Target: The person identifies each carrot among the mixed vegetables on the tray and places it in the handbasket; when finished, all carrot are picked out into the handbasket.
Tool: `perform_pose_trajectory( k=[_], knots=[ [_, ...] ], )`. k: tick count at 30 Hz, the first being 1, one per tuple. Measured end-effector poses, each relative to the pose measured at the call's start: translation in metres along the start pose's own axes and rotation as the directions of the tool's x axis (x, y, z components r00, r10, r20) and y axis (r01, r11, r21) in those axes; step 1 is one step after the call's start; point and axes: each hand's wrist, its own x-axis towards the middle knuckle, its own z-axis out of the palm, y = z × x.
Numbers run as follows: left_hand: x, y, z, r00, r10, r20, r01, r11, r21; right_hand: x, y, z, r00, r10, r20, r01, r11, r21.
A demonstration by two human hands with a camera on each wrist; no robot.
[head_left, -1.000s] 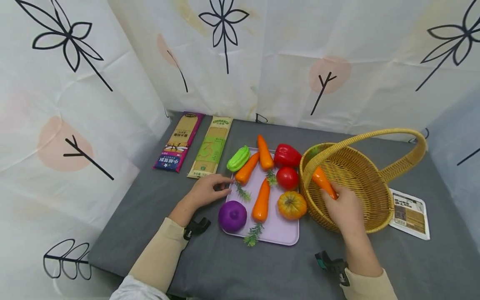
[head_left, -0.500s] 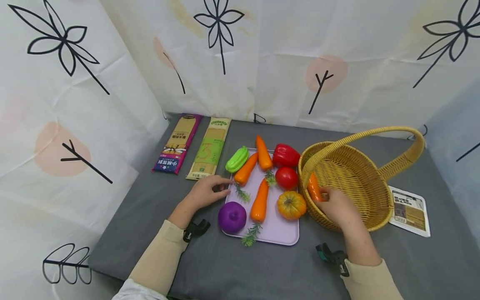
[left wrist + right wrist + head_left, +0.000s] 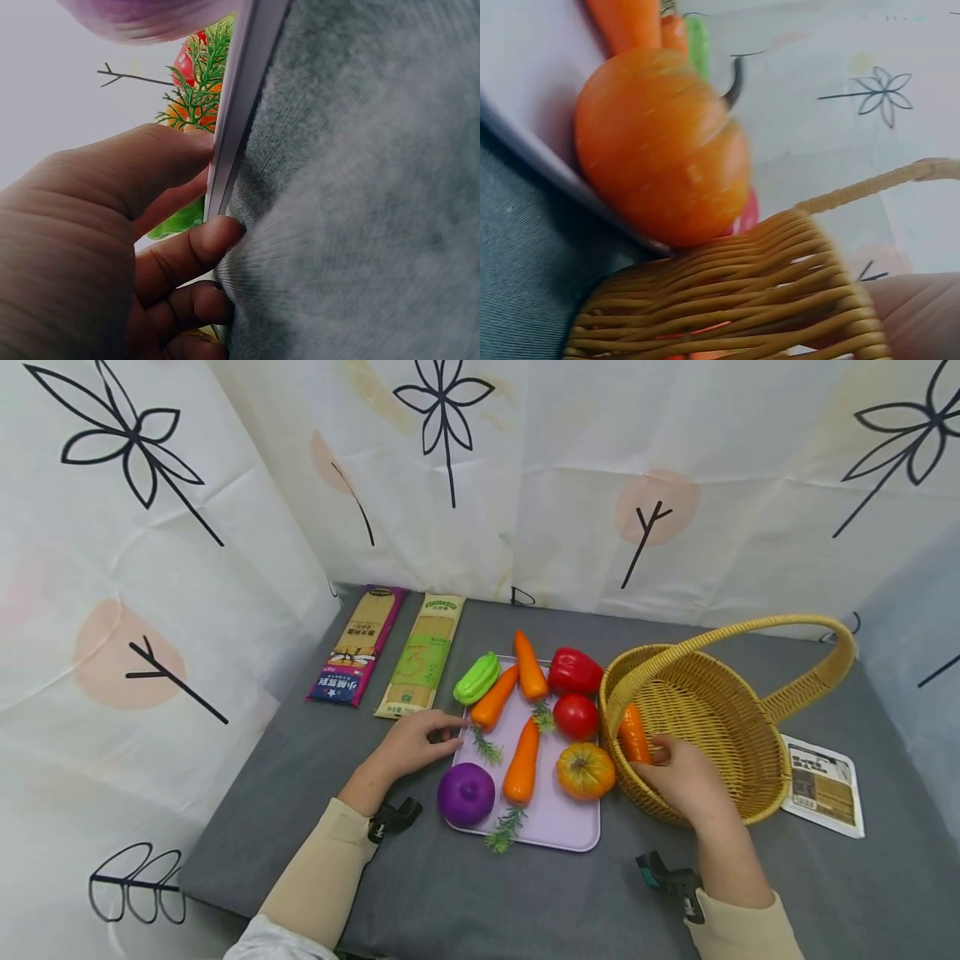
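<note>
In the head view my right hand (image 3: 686, 781) reaches into the wicker basket (image 3: 750, 760). Its thumb and fingers pinch the lower end of an orange carrot (image 3: 633, 735) against the basket's left inner wall. In the right wrist view the basket's weave (image 3: 727, 300) hides most of this grip. My left hand (image 3: 412, 745) lies at the left edge of a lilac tray (image 3: 558, 827). The left wrist view shows its thumb at the tray rim (image 3: 232, 112), the lower fingers loosely bent on the grey cloth. Several carrots, such as one carrot (image 3: 522, 764), lie on the tray.
The tray also bears a purple round vegetable (image 3: 466, 794), pumpkin (image 3: 585, 771), tomato (image 3: 575, 717), red pepper (image 3: 574, 672) and ridged green vegetable (image 3: 477, 679). Two noodle packs, one purple-edged pack (image 3: 358, 645) and one green pack (image 3: 422, 654), lie left. A white packet (image 3: 823, 785) lies right.
My right hand has lowered the carrot deeper into the basket, along its left wall. My left hand stays at the tray's edge.
</note>
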Motion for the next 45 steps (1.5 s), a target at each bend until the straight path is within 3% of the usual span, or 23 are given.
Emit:
perform_pose_trajectory(
  k=[8, 16, 23, 28, 34, 39, 41, 45],
  knots=[
    [0.001, 0.0, 0.0, 1.0, -0.001, 0.004, 0.001, 1.0, 0.003, -0.02, -0.009, -0.013, 0.997, 0.025, -0.067, -0.023, 0.999, 0.038],
    [0.001, -0.002, 0.001, 1.0, -0.003, 0.003, 0.003, 1.0, 0.0, -0.043, -0.025, -0.021, 0.972, -0.013, -0.236, 0.033, 0.996, 0.083],
    [0.001, -0.003, 0.003, 1.0, 0.0, 0.002, 0.0, 1.0, 0.012, -0.062, -0.043, -0.023, 0.928, -0.025, -0.373, 0.087, 0.985, 0.151],
    [0.001, -0.003, 0.003, 1.0, -0.004, 0.002, 0.004, 1.0, 0.012, -0.074, -0.054, -0.02, 0.881, -0.072, -0.467, 0.172, 0.969, 0.175],
    [0.001, -0.003, 0.002, 1.0, -0.008, 0.005, 0.008, 1.0, 0.012, -0.085, -0.072, -0.009, 0.829, -0.162, -0.536, 0.33, 0.915, 0.232],
    [0.002, -0.001, 0.001, 1.0, -0.02, 0.01, 0.02, 1.0, 0.01, -0.08, -0.081, 0.005, 0.798, -0.305, -0.521, 0.458, 0.867, 0.195],
    [0.002, -0.001, 0.001, 1.0, -0.021, 0.012, 0.021, 1.0, 0.012, -0.076, -0.084, 0.013, 0.803, -0.345, -0.485, 0.475, 0.863, 0.172],
    [0.002, -0.001, 0.0, 0.999, -0.031, 0.022, 0.031, 0.999, 0.011, -0.069, -0.089, 0.031, 0.848, -0.36, -0.389, 0.451, 0.876, 0.171]
  ],
)
